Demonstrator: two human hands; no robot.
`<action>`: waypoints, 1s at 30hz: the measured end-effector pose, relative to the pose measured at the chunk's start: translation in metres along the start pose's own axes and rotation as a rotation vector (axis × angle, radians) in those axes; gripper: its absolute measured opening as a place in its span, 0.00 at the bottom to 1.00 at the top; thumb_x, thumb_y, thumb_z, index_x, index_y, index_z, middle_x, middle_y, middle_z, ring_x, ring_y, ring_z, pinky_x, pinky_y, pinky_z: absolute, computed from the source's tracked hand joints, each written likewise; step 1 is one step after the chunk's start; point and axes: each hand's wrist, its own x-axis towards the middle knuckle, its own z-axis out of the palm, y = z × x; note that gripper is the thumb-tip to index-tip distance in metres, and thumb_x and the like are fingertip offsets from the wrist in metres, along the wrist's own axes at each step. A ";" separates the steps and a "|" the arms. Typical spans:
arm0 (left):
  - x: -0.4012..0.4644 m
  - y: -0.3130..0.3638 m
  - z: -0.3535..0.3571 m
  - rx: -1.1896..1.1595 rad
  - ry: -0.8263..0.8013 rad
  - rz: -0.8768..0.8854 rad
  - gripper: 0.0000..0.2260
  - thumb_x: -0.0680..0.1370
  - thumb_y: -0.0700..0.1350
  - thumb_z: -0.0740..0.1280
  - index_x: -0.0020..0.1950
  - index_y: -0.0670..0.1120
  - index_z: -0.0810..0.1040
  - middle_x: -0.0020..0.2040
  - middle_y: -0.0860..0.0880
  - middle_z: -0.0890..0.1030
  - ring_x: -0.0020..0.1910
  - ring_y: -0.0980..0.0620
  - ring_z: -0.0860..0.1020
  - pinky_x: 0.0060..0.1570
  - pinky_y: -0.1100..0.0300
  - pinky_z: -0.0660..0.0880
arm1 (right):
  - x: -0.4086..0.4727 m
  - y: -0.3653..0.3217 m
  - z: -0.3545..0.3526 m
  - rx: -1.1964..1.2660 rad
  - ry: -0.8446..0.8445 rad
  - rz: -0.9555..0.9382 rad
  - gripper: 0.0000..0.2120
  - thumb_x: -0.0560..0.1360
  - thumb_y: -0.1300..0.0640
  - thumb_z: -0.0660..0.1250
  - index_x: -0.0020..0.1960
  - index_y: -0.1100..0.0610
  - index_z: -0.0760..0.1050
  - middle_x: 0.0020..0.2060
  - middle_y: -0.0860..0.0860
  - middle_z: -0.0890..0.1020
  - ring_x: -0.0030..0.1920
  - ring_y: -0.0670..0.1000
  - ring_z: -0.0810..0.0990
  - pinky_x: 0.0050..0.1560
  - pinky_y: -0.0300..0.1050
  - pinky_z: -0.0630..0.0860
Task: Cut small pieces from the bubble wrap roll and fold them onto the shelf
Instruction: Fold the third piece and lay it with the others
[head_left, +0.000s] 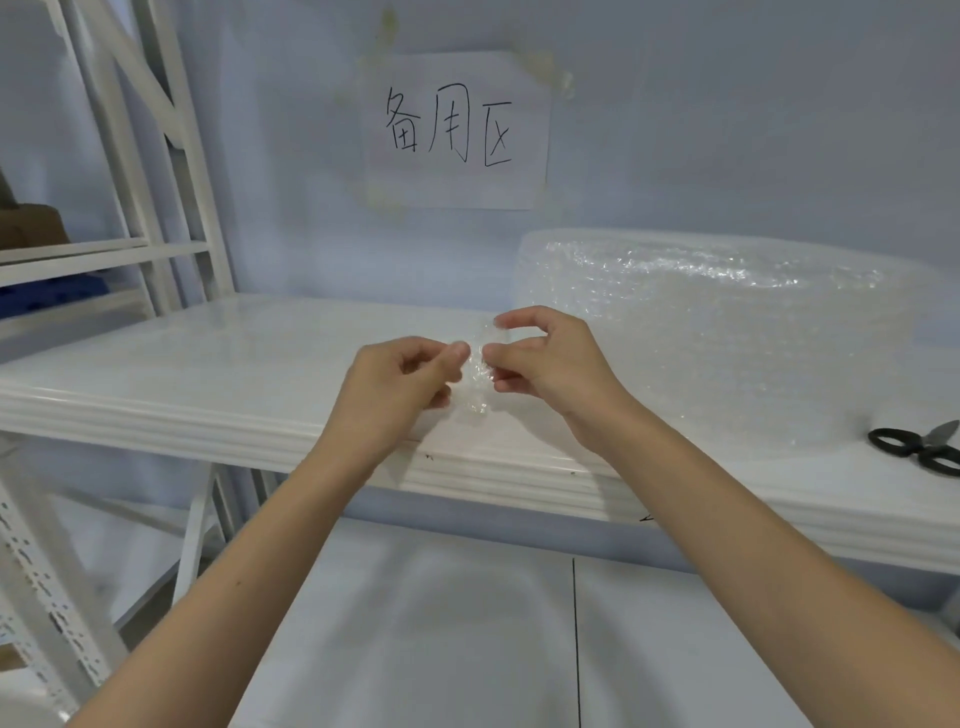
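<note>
Both hands (400, 379) (545, 358) pinch bubble wrap pc (477, 371) above shelf (208, 374).

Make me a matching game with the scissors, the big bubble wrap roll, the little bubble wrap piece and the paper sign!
Things:
1. scissors
2. bubble wrap roll
3. small bubble wrap piece
4. paper sign

Places:
A. taped on the wall
B. pinched between the left hand and the right hand
C. lying at the shelf's far right edge
D. standing on the shelf against the wall

Pairs: 1-C, 2-D, 3-B, 4-A
</note>
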 end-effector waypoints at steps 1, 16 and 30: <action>0.007 -0.001 -0.005 0.035 0.042 0.025 0.10 0.77 0.51 0.71 0.45 0.45 0.85 0.41 0.47 0.86 0.34 0.56 0.81 0.46 0.58 0.82 | 0.004 0.001 0.002 -0.019 -0.010 0.006 0.17 0.70 0.64 0.72 0.58 0.59 0.74 0.35 0.57 0.82 0.35 0.51 0.80 0.48 0.48 0.83; 0.070 -0.024 -0.067 0.039 0.192 0.009 0.06 0.79 0.41 0.65 0.48 0.43 0.83 0.40 0.47 0.81 0.38 0.52 0.79 0.42 0.63 0.80 | 0.040 0.015 0.017 -0.128 -0.035 0.081 0.12 0.72 0.65 0.71 0.52 0.59 0.72 0.35 0.59 0.83 0.31 0.54 0.81 0.50 0.56 0.82; 0.083 -0.047 -0.075 0.118 0.295 -0.030 0.11 0.77 0.40 0.60 0.47 0.45 0.82 0.38 0.47 0.82 0.38 0.52 0.78 0.50 0.52 0.78 | 0.068 0.021 0.033 -0.206 -0.026 0.124 0.13 0.73 0.67 0.69 0.54 0.60 0.69 0.34 0.60 0.80 0.30 0.57 0.76 0.41 0.52 0.82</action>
